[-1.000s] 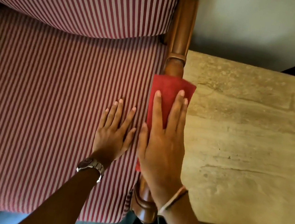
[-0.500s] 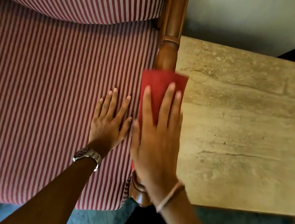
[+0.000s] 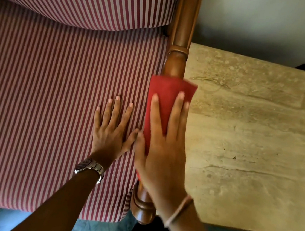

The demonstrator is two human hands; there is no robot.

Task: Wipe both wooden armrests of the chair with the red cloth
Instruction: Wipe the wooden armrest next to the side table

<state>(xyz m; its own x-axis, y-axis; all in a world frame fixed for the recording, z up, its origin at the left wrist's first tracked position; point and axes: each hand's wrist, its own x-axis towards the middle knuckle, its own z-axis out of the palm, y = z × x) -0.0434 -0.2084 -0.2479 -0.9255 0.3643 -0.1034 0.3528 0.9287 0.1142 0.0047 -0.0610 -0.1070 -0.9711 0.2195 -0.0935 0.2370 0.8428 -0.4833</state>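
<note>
On rounded wooden armrest (image 3: 176, 66) | right hand (image 3: 163, 153) flat | soft red cloth (image 3: 169, 87)

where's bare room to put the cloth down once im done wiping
The beige stone side table, right of the wooden armrest, is bare. The striped seat cushion is bare left of the left hand. It is crowded along the armrest, where the right hand presses the red cloth.

Two hands — left hand (image 3: 109, 130), right hand (image 3: 163, 149); one red cloth (image 3: 167, 89); one armrest (image 3: 176, 62); one wristwatch (image 3: 90, 167).
</note>
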